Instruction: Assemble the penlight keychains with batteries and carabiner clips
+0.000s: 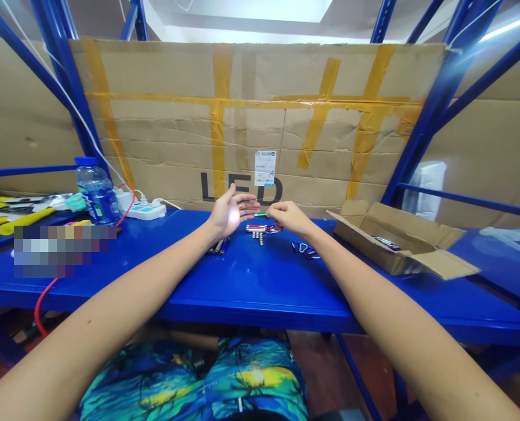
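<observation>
My right hand [291, 217] is closed around a small green penlight [261, 215], which points left. A bright spot of light falls on the palm of my left hand [228, 214]; that hand is held up with its fingers stretched toward the penlight. Below the hands, red and silver penlights [256, 228] lie side by side on the blue table [242, 286]. Several small button cells [258, 237] sit in rows just in front of them. Dark tube-like pieces [218, 248] lie under my left wrist, partly hidden. Blue carabiner clips [304, 250] rest near my right forearm.
An open cardboard box [374, 245] with a few items inside stands at right. On the left are a bottle with a blue cap [96, 190], a white power strip [143, 209], a red cable [44, 298] and yellow-handled tools [25, 221]. A large cardboard sheet [167, 134] closes off the back.
</observation>
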The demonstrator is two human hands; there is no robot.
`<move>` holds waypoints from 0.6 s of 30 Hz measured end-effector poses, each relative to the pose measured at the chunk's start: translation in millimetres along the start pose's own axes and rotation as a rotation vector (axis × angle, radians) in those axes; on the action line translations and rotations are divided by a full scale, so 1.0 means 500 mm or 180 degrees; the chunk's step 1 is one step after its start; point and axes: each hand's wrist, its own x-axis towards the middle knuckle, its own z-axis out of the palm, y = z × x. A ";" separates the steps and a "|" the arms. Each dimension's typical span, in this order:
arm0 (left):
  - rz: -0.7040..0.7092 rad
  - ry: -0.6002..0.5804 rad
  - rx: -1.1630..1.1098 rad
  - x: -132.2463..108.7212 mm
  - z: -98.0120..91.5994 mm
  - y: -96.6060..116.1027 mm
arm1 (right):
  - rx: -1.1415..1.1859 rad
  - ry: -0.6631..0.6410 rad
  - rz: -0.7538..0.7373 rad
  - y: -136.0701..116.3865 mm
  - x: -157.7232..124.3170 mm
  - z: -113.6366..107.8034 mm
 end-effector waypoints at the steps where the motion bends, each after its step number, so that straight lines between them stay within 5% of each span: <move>1: -0.0011 0.0001 0.0000 0.000 0.000 0.000 | -0.0008 -0.0006 -0.0010 -0.001 -0.001 0.000; 18: -0.0053 -0.0077 0.0200 -0.003 0.006 -0.004 | -0.0074 -0.0099 -0.0087 0.004 -0.001 0.003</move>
